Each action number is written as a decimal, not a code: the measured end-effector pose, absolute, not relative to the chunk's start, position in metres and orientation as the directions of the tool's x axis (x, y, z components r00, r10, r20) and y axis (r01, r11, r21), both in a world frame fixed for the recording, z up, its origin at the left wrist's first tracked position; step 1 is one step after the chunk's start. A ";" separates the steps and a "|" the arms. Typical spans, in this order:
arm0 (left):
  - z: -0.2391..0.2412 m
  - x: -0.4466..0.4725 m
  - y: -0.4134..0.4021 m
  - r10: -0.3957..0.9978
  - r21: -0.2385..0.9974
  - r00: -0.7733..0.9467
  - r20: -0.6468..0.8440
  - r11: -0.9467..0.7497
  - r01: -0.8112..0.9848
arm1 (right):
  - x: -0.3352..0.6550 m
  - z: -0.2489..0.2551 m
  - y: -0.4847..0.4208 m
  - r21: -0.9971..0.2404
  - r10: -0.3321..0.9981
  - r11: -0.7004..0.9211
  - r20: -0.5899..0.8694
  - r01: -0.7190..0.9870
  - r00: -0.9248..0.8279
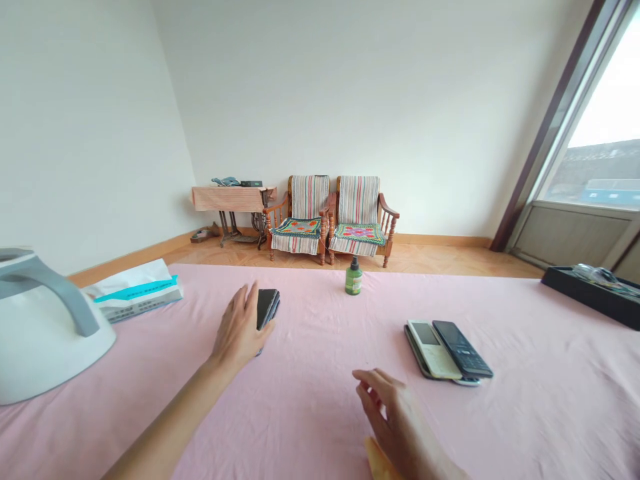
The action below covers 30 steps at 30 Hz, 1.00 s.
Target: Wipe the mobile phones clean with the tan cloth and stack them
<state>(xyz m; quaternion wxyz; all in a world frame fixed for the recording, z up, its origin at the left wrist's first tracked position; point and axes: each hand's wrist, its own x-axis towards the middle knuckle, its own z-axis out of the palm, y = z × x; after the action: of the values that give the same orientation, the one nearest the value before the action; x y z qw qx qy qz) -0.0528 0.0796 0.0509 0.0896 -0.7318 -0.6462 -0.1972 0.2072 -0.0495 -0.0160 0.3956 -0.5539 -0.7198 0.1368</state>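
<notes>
My left hand (pixel 239 331) is wrapped around a small stack of dark phones (pixel 267 307), held on edge just above the pink cloth (pixel 310 393). My right hand (pixel 395 420) rests low near the front edge, fingers loosely spread and holding nothing. To its right lie more phones on the cloth: a white one (pixel 434 349) and a black keypad one (pixel 463 348), stacked over others beneath them.
A small green bottle (pixel 353 277) stands at the far middle. A white kettle (pixel 40 327) sits at the left, a white and teal packet (pixel 133 288) behind it. A black tray (pixel 593 293) lies far right. Two wooden chairs (pixel 330 220) stand by the wall.
</notes>
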 end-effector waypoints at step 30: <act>0.010 0.013 0.005 0.749 0.634 0.630 0.205 -0.592 0.498 | 0.365 0.002 -0.006 -0.205 0.816 -0.531 0.137 0.822 0.561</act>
<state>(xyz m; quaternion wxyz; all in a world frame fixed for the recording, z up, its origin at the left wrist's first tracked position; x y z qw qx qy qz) 0.0132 0.0046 0.0102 -0.2703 -0.8614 -0.3618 -0.2324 0.3645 -0.0056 0.0016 0.1238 -0.8748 -0.4682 -0.0121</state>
